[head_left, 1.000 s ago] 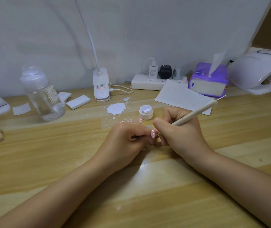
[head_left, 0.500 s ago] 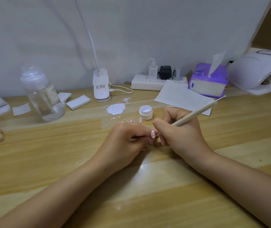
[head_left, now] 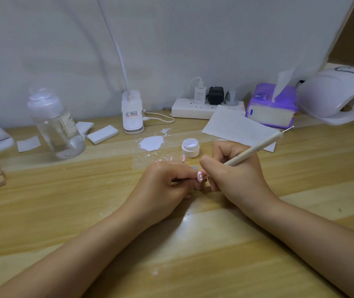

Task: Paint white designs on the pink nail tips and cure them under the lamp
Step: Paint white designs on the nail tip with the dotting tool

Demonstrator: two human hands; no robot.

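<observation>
- Your left hand [head_left: 167, 186] fingers pinch a pink nail tip [head_left: 199, 176], apparently on a thin stick, at table centre; white dots already on it.
- Your right hand [head_left: 234, 175] grips the dotting pen [head_left: 251, 150] like a pencil, fingers curled round the shaft; its tip touches or sits just off the nail's 3 o'clock edge, cannot tell which.
- Risk: both hands meet at one small point. Any wobble in the pinch likely drags the tip through wet dots and smears them.
- Risk: too much pressure could make a blob instead of a dot, or twist the nail in your pinch.
- Risk: your left fingertip sits just beside the painted face; sliding forward would lift uncured paint.
- Other dotted pink tips [head_left: 171, 159] lie at 12 o'clock of your left hand, just beyond the knuckles; reaching forward could sweep them.
- White paint jar [head_left: 190, 147], open, at 12 o'clock of the right hand, near; a careless reload could knock it.
- Spilled white patch [head_left: 151, 143] at 11 o'clock; a sleeve or wrist there would pick up paint.
- Cure lamp [head_left: 339, 93] at 2 o'clock, well apart; carrying the wet nail that far risks bumping the tissue box [head_left: 271, 108] or paper sheet [head_left: 236, 127].
- Bottle [head_left: 55, 123] at 10 o'clock, clear of the work.
</observation>
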